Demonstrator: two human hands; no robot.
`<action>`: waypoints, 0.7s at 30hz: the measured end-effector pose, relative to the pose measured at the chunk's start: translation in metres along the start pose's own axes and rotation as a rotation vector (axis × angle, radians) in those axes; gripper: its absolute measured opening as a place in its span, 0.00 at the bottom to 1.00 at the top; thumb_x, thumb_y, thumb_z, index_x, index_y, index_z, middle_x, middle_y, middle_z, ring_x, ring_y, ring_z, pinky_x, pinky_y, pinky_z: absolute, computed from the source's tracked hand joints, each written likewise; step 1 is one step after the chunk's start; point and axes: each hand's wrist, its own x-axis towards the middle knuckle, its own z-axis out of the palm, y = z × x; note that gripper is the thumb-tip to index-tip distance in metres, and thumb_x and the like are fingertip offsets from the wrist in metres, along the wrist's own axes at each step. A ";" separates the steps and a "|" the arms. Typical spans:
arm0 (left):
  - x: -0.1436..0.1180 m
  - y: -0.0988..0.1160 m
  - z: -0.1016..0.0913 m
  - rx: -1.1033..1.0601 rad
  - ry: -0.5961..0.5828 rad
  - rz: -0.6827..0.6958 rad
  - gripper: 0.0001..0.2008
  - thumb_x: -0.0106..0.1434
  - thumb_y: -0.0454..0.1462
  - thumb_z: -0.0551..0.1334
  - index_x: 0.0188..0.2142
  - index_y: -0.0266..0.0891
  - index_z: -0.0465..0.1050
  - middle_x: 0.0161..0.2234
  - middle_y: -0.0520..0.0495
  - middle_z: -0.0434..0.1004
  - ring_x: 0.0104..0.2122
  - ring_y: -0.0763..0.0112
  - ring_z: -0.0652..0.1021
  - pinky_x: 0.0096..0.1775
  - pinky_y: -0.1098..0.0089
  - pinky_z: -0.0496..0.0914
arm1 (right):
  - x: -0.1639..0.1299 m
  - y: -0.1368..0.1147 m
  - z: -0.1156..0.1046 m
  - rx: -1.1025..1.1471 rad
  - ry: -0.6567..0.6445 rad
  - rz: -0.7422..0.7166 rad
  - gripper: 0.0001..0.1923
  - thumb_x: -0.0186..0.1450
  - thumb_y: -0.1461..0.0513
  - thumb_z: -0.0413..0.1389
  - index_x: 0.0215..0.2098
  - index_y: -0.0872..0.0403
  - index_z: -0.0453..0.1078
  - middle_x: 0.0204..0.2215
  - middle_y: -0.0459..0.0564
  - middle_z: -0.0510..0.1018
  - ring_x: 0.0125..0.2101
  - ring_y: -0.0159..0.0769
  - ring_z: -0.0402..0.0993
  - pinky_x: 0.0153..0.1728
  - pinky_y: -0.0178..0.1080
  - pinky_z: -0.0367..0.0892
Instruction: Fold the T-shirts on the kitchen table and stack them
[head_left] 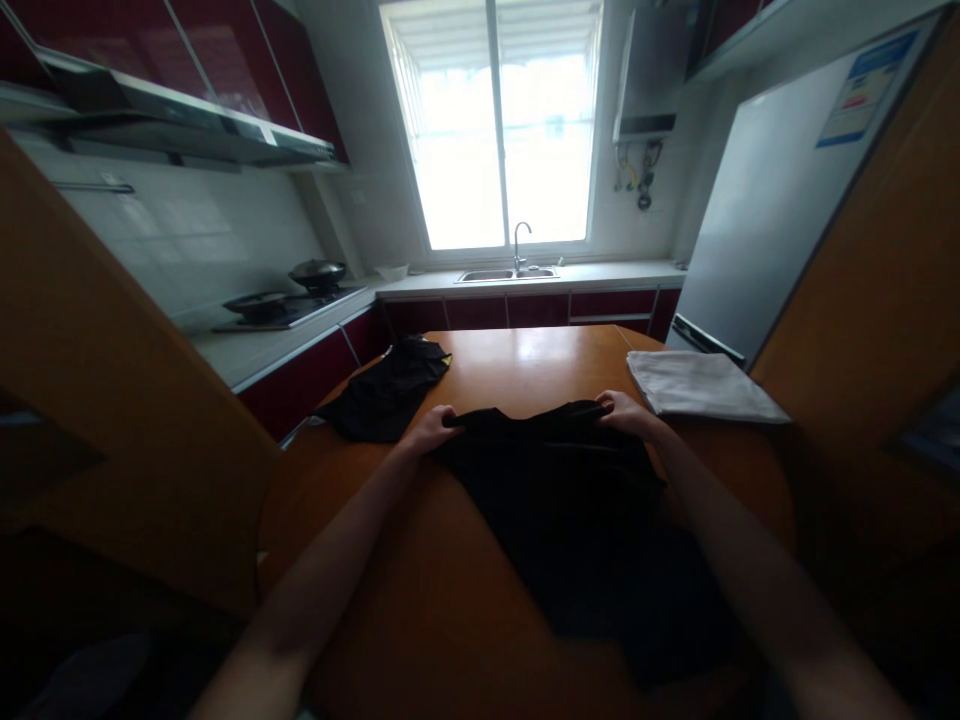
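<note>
A black garment (570, 510) is stretched between my hands above the round wooden table (517, 350). Its upper edge sags slightly, and the cloth trails down toward me on the right; too dark to tell which kind of garment it is. My left hand (433, 430) pinches the upper left corner. At the upper right corner, my right hand (626, 413) grips the cloth between thumb and fingers. Another dark piece of clothing (394, 390) lies crumpled on the table left of my left hand. Beyond my right hand is a folded white cloth (701, 385).
Past the table runs a counter (427, 284) with a sink (487, 275) and tap under the window. A stove (292, 312) with pans stands at left. The fridge (787, 190) rises at right, and wooden panels flank both sides.
</note>
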 end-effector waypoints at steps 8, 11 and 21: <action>-0.035 0.010 -0.057 -0.221 -0.446 -0.046 0.24 0.54 0.53 0.69 0.43 0.39 0.77 0.38 0.48 0.82 0.37 0.63 0.78 0.38 0.69 0.71 | -0.020 0.009 -0.046 0.009 -0.427 0.001 0.18 0.49 0.54 0.68 0.34 0.57 0.80 0.25 0.47 0.78 0.26 0.34 0.72 0.27 0.34 0.66; -0.045 0.013 -0.067 -0.231 -0.831 -0.076 0.23 0.49 0.50 0.73 0.42 0.42 0.82 0.39 0.50 0.83 0.37 0.60 0.79 0.39 0.67 0.73 | -0.027 0.005 -0.060 -0.016 -0.553 -0.047 0.20 0.52 0.53 0.67 0.39 0.55 0.81 0.33 0.49 0.82 0.32 0.37 0.75 0.31 0.34 0.68; 0.083 0.020 -0.094 0.113 -0.224 -0.278 0.11 0.59 0.40 0.68 0.26 0.32 0.77 0.15 0.52 0.68 0.20 0.72 0.71 0.28 0.72 0.66 | 0.064 -0.063 -0.092 -0.312 -0.254 0.054 0.13 0.52 0.58 0.69 0.31 0.58 0.78 0.19 0.48 0.73 0.21 0.32 0.67 0.24 0.35 0.61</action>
